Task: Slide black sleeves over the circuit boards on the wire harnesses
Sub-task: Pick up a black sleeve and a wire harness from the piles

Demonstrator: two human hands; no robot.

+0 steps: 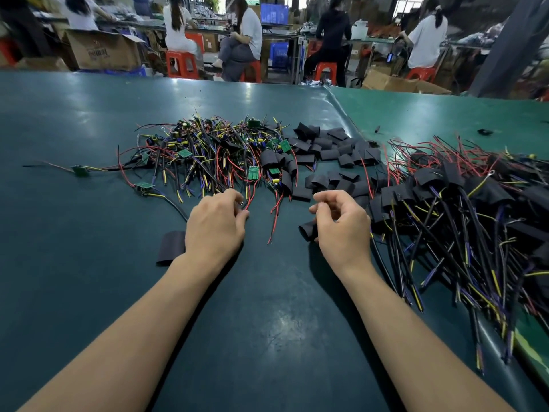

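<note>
Dark green table mat (89,263), wire harnesses (208,156) piled, workers on red stools (181,64) behind

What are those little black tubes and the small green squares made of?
The black sleeves look like soft matte plastic or rubber tubing: they lie squashed flat, without shine. The green circuit boards look like stiff, flat board with a slightly glossy green coating; they keep their shape. I can't be sure.

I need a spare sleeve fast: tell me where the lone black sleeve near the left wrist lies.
In the head view, the lone black sleeve lies flat on the green table, left of centre, just outside the left hand at its wrist.
</note>
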